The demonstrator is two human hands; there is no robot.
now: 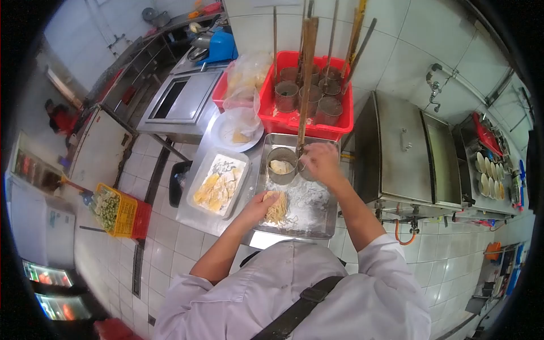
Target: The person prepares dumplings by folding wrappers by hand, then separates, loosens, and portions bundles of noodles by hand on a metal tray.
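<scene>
My left hand (258,209) is closed on a bundle of yellow noodles (276,207) over the front of a floured metal tray (324,218). Farther back on the tray stands a wire noodle strainer (281,174) with a pale yellow lump (280,166) inside. Beside it, my right hand (321,161) is bent over what looks like another strainer, mostly hidden beneath it. The right fingertips are close to a long wooden handle (302,127); blur hides whether they grip anything. Left of the tray is a white container (238,195) with floured yellow pieces (214,190).
Behind the tray, a red bin (309,131) holds several strainers with tall handles. A white plate (218,131) and plastic bags (246,76) are at back left. On the right stands a steel cooker (394,144). A yellow crate (126,214) is on the floor at left.
</scene>
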